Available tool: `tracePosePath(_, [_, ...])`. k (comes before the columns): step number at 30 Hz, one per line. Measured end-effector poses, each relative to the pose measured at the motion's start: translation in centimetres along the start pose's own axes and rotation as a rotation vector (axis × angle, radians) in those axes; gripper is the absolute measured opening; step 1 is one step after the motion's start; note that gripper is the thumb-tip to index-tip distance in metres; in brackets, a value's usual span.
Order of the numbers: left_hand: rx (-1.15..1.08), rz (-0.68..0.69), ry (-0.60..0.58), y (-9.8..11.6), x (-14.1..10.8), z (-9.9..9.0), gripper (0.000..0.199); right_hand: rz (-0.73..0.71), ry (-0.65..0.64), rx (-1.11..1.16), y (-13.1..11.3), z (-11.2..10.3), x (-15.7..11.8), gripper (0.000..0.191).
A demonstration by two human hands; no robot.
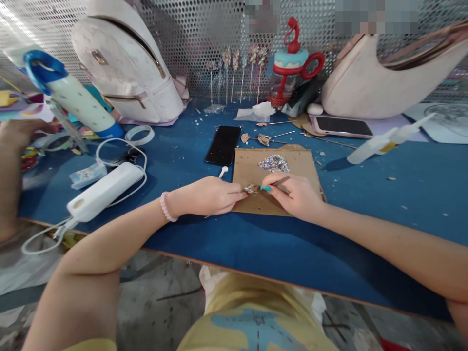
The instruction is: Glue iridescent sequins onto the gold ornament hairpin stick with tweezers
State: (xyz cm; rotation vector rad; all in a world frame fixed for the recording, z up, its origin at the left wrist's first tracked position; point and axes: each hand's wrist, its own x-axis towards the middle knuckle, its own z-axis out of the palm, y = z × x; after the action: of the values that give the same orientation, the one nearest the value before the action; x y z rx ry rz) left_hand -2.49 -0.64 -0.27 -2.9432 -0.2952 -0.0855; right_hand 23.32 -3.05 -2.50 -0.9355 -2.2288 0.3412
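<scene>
My left hand (215,196) is closed on a small gold ornament (252,188) with some shiny stones on it, over the left part of a cardboard piece (300,168). From the right, my right hand (298,195) pinches a thin brown tool (281,181); a turquoise bit (265,188) shows at its fingertips, touching or close to the ornament's right side. Just behind the hands, a pile of glittering stones (274,163) lies on the cardboard. Other gold ornaments on thin sticks (263,140) lie on the blue table behind it.
A black phone (224,145) and white earbud (223,171) lie left of the cardboard. A white glue bottle (373,146) is at right. Further left are a white device with a cord (106,191) and a tape roll (140,135). Another person's hand (22,134) is at the far left.
</scene>
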Motion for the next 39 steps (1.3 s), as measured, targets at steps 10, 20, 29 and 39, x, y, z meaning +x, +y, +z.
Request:
tracePosePath(10, [-0.024, -0.006, 0.003, -0.1, -0.1, 0.1, 0.037, -0.010, 0.008, 0.002, -0.1, -0.1, 0.1, 0.013])
tracePosePath(20, [-0.002, 0.000, 0.011, -0.1, -0.1, 0.0, 0.036, -0.024, 0.020, -0.004, 0.0, -0.1, -0.1, 0.013])
tracePosePath(29, [0.047, -0.004, 0.047, -1.1, -0.4, 0.3, 0.036, -0.045, -0.009, -0.018, -0.1, 0.0, -0.1, 0.013])
tracePosePath(39, [0.031, -0.007, 0.047, -0.6, -0.3, 0.4, 0.036, -0.003, -0.020, 0.000, -0.3, -0.1, -0.1, 0.012])
